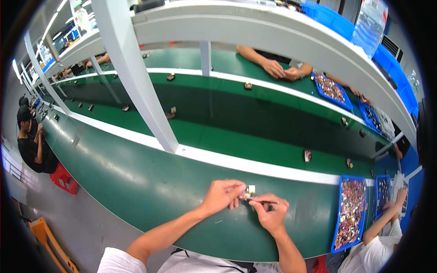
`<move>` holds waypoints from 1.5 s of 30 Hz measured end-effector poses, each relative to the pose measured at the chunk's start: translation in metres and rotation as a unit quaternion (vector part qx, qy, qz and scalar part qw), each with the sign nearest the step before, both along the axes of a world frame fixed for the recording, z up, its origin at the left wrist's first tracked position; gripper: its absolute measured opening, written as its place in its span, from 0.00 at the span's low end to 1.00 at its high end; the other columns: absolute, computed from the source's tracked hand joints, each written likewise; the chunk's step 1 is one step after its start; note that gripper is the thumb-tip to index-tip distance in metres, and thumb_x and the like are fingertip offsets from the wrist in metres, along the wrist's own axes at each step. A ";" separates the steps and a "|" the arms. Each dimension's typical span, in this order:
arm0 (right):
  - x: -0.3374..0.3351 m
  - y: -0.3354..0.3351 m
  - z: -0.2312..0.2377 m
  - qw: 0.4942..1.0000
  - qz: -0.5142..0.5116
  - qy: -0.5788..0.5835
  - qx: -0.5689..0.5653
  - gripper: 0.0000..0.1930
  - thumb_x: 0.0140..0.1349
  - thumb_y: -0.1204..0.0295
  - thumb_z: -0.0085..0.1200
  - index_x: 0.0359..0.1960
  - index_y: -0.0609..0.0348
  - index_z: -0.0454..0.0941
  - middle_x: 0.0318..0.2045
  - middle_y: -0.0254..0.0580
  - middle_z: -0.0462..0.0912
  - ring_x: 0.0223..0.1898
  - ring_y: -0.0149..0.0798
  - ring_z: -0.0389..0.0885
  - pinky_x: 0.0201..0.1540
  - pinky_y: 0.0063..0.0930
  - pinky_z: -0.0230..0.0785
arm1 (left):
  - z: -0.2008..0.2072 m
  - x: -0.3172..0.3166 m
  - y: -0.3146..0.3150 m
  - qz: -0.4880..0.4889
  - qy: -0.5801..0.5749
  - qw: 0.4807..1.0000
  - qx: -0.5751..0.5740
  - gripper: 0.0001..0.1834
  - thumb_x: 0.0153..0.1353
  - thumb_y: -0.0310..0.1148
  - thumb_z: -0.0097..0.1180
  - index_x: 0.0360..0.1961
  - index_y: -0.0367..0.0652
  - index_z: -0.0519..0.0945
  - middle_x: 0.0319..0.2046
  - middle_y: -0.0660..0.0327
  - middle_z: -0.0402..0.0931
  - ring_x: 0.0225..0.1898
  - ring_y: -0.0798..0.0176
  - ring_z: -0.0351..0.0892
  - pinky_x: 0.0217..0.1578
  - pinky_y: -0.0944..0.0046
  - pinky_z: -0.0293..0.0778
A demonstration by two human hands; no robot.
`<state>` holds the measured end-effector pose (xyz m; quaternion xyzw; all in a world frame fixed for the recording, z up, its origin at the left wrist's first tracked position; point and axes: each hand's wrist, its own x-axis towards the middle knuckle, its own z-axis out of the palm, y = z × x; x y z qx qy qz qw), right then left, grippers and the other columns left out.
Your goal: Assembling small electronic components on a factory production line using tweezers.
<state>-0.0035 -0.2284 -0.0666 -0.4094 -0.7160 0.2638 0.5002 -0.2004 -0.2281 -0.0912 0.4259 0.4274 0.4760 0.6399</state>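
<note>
Over the green worktable, my left hand pinches a small electronic part, reddish and dark, with a white square piece standing out at its upper side. In my right hand is a thin dark pen-like tool, gripped between thumb and fingers. Its tip meets or nearly meets the part, close to my left fingertips. The exact kind of tool is too small to make out.
To my right stand a blue tray heaped with small parts and a second blue tray beside a co-worker's arm. Ahead, a green conveyor belt carries scattered small parts. A white post and overhead shelf frame it. People sit opposite and far left.
</note>
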 end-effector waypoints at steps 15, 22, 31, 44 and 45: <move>-0.009 -0.005 0.001 0.996 0.008 -0.028 0.083 0.07 0.48 0.79 0.74 0.26 0.56 0.86 0.18 0.31 0.82 0.12 0.23 0.63 0.17 0.21 0.56 | 0.002 -0.005 0.000 -0.013 0.074 0.997 0.025 0.15 0.67 0.26 0.61 0.51 0.26 0.80 0.31 0.56 0.85 0.23 0.72 0.80 0.21 0.72 0.73; -0.005 -0.006 0.004 0.997 0.003 -0.017 0.069 0.07 0.47 0.79 0.74 0.26 0.58 0.86 0.20 0.32 0.85 0.12 0.22 0.63 0.17 0.20 0.55 | 0.013 -0.014 0.007 -0.044 -0.029 0.998 -0.038 0.16 0.64 0.26 0.64 0.48 0.25 0.80 0.34 0.54 0.84 0.23 0.67 0.81 0.21 0.70 0.74; -0.006 -0.002 0.003 0.998 -0.005 -0.005 0.068 0.06 0.47 0.81 0.72 0.26 0.59 0.86 0.19 0.33 0.84 0.12 0.21 0.64 0.17 0.20 0.55 | 0.018 -0.012 0.020 -0.046 -0.007 0.997 -0.058 0.15 0.62 0.24 0.65 0.47 0.24 0.81 0.33 0.52 0.85 0.23 0.64 0.83 0.25 0.69 0.79; -0.003 -0.010 0.004 0.999 -0.008 -0.013 0.049 0.06 0.47 0.80 0.72 0.26 0.58 0.87 0.17 0.32 0.82 0.12 0.21 0.64 0.17 0.20 0.56 | 0.023 -0.004 0.010 -0.039 0.078 0.996 -0.037 0.12 0.64 0.23 0.60 0.46 0.25 0.80 0.32 0.52 0.85 0.22 0.65 0.83 0.23 0.69 0.79; -0.003 -0.009 0.004 0.999 -0.013 -0.014 0.045 0.06 0.48 0.80 0.72 0.26 0.58 0.87 0.17 0.32 0.83 0.13 0.21 0.65 0.18 0.20 0.57 | 0.022 -0.005 0.012 -0.042 0.073 0.996 -0.036 0.12 0.64 0.23 0.60 0.46 0.25 0.79 0.33 0.52 0.85 0.22 0.65 0.83 0.22 0.68 0.79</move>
